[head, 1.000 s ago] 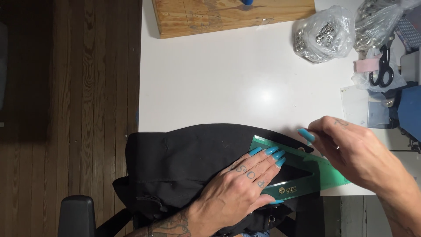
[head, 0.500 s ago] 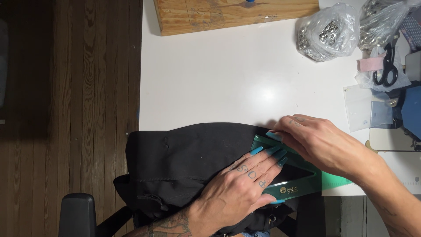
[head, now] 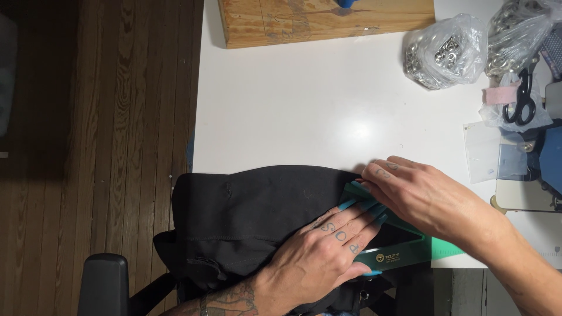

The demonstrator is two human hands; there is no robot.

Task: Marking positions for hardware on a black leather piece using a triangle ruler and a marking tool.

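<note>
Pressing flat on the black woven fabric garment (head: 257, 216) at lower centre of the frame: the left hand (head: 319, 254), fingers spread, long blue-nailed tips resting on the translucent green plastic triangular ruler (head: 404, 248). Covering the ruler's upper corner from the right: the right hand (head: 418, 190), fingers held close together and curled down at the ruler's edge; whether pinching anything there, impossible to tell. Lying across the garment's right end near the lower right of the frame, the ruler, its tip sticking out past the white tabletop's (head: 304, 105) front edge.

Possibly going wrong from here: the ruler sliding on the smooth cloth under uneven pressure, throwing off its alignment; the fabric bunching beneath the palm; the overhanging garment dragging itself off the table edge towards the black chair arm (head: 102, 284) at lower left.

Sitting well apart at upper right: two clear plastic bags of silver metal rings (head: 448, 50), black-handled scissors (head: 523, 99) on a crumpled bag, small clear sleeves (head: 486, 149). Lying along the top edge: a pale wooden board (head: 328, 20). Nothing standing between the hands and the ruler.
</note>
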